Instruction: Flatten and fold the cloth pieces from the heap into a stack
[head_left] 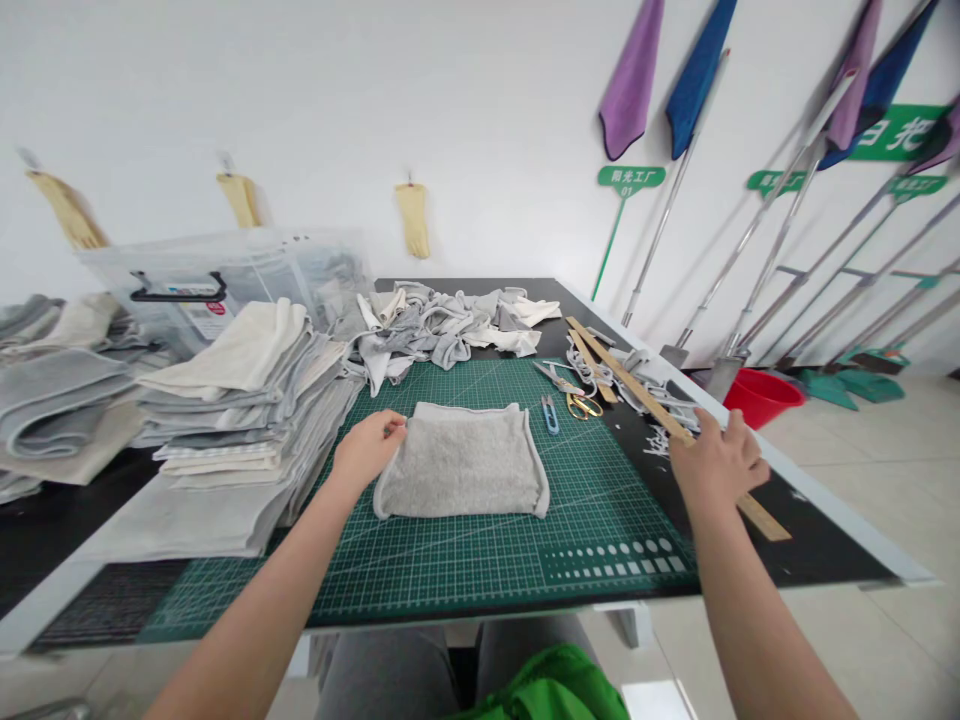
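Note:
A folded grey towel cloth (469,465) lies on the green cutting mat (600,500). My left hand (373,447) is at its upper left edge, with thumb and fingertips pinched on the fabric. Over on the right, my right hand (718,462) is above a long wooden ruler (637,385), its fingers apart; whether they touch the ruler I cannot tell. Just past the cloth lie blue thread snips (550,414) and gold-handled scissors (574,392).
To the left rises a stack of folded cloths (225,400), with a clear plastic box (255,270) behind it. Fabric scraps (457,325) are heaped at the back. White cords (649,370) lie around the ruler. A red bucket (761,397) stands on the floor.

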